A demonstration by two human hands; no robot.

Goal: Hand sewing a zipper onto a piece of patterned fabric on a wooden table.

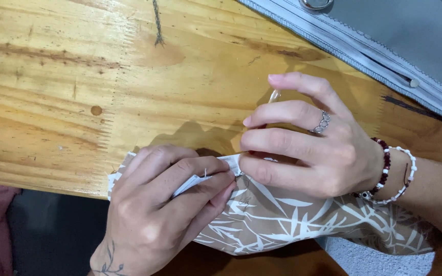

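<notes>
— What sort of place is this?
— A home sewing corner, by the look of it: a knotty varnished pine table (pixel 67 76), leaf-print fabric (pixel 282 214) with white elastic (pixel 190 183), and a grey zippered bag (pixel 384 30) lying behind.

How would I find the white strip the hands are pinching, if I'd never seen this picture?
Start at the wooden table and go to its near edge, where a brown cloth with white leaves lies. The left hand and right hand meet at the cloth's top edge, and the white strip runs between their fingertips. It is plain white and narrow, unlike the leafy cloth.
</notes>
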